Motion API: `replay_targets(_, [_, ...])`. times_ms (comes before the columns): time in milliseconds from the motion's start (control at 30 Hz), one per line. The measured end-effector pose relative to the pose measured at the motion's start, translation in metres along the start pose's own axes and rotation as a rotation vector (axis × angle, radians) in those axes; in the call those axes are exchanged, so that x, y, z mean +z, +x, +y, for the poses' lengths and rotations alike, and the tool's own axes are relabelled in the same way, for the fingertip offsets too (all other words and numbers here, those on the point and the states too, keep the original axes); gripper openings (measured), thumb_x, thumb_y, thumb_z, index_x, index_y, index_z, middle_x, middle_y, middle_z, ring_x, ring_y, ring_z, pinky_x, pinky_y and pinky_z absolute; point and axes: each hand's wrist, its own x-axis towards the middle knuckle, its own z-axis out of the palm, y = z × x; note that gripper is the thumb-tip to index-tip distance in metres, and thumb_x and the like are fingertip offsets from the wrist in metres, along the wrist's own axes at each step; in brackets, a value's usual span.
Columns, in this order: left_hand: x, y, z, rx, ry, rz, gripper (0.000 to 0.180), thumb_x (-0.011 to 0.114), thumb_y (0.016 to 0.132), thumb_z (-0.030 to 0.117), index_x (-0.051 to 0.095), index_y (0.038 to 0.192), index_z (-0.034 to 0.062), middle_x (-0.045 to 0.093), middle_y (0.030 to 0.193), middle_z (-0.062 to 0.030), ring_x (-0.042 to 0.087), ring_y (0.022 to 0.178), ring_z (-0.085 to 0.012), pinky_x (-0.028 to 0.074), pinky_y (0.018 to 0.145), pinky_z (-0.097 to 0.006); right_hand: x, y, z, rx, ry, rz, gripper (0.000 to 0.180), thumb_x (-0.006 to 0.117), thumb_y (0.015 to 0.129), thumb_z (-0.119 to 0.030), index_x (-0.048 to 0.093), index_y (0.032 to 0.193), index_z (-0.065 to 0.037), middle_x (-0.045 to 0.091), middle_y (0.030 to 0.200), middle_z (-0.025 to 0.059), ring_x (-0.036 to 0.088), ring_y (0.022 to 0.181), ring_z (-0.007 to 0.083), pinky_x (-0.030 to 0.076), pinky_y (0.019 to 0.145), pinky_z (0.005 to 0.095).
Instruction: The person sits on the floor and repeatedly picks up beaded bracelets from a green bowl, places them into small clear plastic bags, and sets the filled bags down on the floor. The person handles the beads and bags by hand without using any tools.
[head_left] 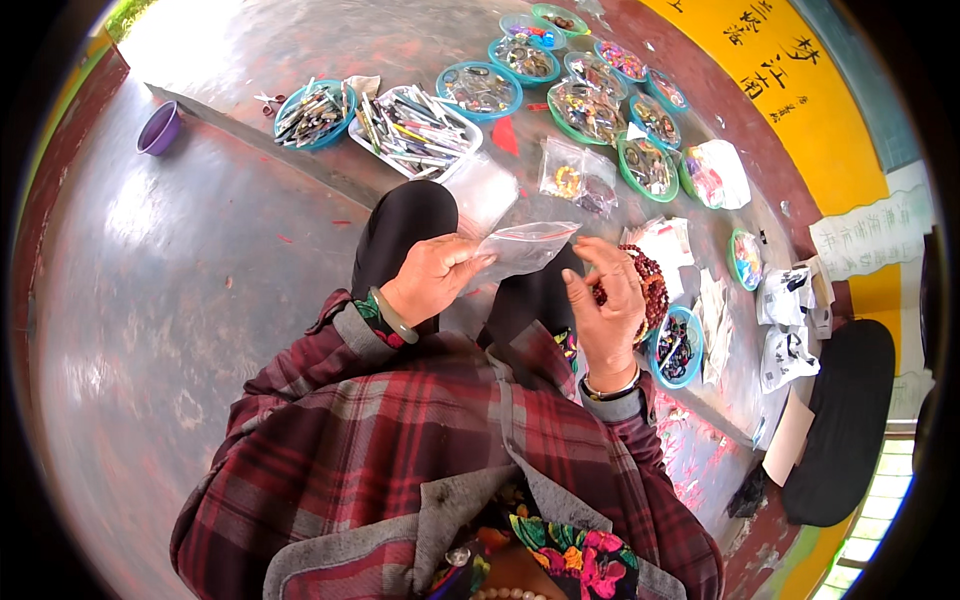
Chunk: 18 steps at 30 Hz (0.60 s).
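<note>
From where I stand, the left hand [432, 280] has a narrow grip, thumb pressed toward bent fingers, pinching the left end of a clear, thin plastic bag with a red line along its top edge [527, 252]. The right hand [609, 303] is raised just beside the bag's other end, its grip partly open, with a plain gap between the thumb and the curved fingers. Whether a fingertip there brushes the bag's corner, I can't tell.

The bag is held up in front of the person, over the dark-trousered knees [403, 228]. It looks limp and slightly creased, catching a whitish shine, and its right end tapers to a point. I see nothing solid inside it. To its right, close behind the right hand, is a heap of dark red round beads [653, 288]; nearer, a light blue plastic bowl [679, 382] holds small dark pieces. Farther off to the left, a white rectangular plastic tray [456, 166] is piled with pens.

The left fingertips behind the bag are out of my sight, and the right hand covers part of the beads. The bag's lower edge is hard to follow against the dark trousers, and I can't make out whether its mouth is open.
</note>
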Motion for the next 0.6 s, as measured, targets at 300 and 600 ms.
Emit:
replay_targets(300, [0.002,-0.005,-0.001,0.192,0.03,-0.075,0.011,0.059,0.085,0.005,0.065,0.093,-0.0006,0.064,0.086,-0.0148,0.062,0.079,-0.029,0.05,0.071,-0.035,0.005,0.004,-0.009,-0.251,-0.217,-0.112,0.028,0.069,0.065,0.002,0.064,0.092,-0.002,0.062,0.09,0.0119,0.058,0.085,0.0307,0.048,0.074,0.0368])
replay_targets(600, [0.001,-0.008,0.004,0.185,0.047,-0.185,0.014,0.06,0.084,0.006,0.064,0.097,0.0014,0.064,0.087,-0.0146,0.062,0.082,-0.0291,0.049,0.072,-0.035,0.01,-0.006,-0.004,-0.116,-0.188,-0.436,0.019,0.067,0.074,-0.01,0.065,0.091,-0.003,0.063,0.085,0.0105,0.06,0.078,0.0315,0.049,0.066,0.033])
